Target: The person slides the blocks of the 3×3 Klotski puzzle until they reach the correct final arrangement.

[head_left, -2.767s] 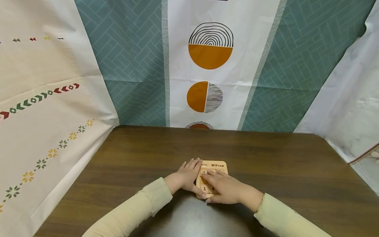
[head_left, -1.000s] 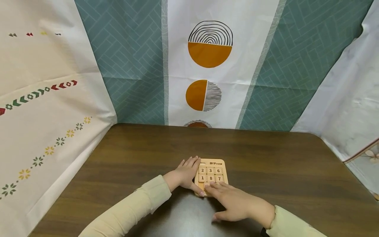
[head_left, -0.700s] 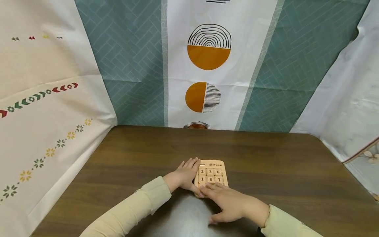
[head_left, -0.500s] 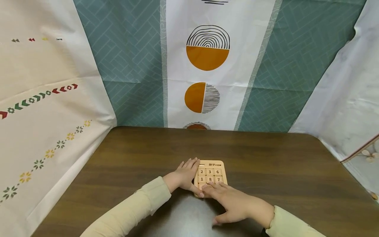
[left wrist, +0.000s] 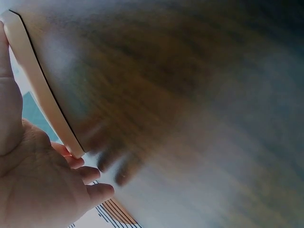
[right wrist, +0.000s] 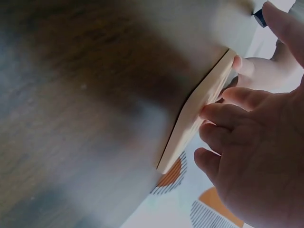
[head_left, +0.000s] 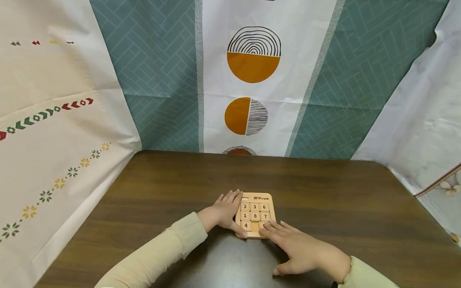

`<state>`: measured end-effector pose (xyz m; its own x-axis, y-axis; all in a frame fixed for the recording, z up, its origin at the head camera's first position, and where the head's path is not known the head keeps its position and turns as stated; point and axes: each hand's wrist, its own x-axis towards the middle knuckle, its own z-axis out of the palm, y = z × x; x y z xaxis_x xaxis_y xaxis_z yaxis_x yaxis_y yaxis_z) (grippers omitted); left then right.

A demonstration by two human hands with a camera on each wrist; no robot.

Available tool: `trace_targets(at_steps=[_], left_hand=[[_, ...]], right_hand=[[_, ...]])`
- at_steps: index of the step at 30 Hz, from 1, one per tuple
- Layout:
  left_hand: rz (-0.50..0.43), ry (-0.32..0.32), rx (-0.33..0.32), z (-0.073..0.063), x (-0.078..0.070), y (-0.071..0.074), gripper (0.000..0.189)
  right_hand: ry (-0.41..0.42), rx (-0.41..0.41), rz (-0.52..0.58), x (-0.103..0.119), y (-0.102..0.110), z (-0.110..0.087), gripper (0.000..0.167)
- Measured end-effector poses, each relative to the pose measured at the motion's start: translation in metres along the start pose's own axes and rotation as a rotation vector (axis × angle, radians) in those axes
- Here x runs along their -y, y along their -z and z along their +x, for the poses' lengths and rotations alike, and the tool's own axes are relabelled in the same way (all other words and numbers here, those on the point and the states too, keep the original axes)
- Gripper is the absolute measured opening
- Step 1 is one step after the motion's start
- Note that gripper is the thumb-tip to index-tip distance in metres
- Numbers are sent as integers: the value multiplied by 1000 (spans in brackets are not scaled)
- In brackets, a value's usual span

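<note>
A small wooden number slide puzzle (head_left: 248, 235) lies flat on the table. Its rows of tiles read 2 3 6, then 1 8 7; in the front row the 4 tile (head_left: 246, 226) is at left, a bare slot in the middle and the 5 tile (head_left: 263, 226) at right. My left hand (head_left: 227, 212) holds the puzzle's left side, thumb on the near corner and fingers along the far part. Fingertips of my right hand (head_left: 302, 248) rest on the 5 tile and partly cover it, thumb spread away. The wrist views show the puzzle's pale edge (right wrist: 190, 114) beside both hands.
The dark wood table (head_left: 173, 180) spreads around the puzzle on every side. Patterned cloths hang behind it, a green and white one (head_left: 162, 80) at the back, a cream one (head_left: 72, 132) at left and a whitish one (head_left: 425, 120) at right.
The 1 tile has moved up from the front row to the middle row, and the 4 tile has slid left into the front left corner. My right hand has shifted rightward to the 5 tile.
</note>
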<state>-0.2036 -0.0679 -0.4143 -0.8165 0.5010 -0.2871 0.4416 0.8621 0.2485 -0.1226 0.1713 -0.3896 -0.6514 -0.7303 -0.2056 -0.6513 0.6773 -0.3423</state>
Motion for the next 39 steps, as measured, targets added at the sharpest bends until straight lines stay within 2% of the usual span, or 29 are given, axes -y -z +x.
trace_targets(at_steps=[13, 22, 28, 39], left_hand=[[-4, -11, -8, 2, 1, -2, 125], [-9, -5, -9, 0, 0, -1, 126], [-17, -10, 3, -1, 0, 0, 125], [-24, -15, 0, 0, 0, 1, 123]], right_hand=[[41, 19, 3, 11, -1, 17, 91], [-61, -10, 76, -7, 7, 18, 92], [-86, -15, 65, -10, 4, 15, 94], [-76, 8, 33, 1, 0, 2, 98]])
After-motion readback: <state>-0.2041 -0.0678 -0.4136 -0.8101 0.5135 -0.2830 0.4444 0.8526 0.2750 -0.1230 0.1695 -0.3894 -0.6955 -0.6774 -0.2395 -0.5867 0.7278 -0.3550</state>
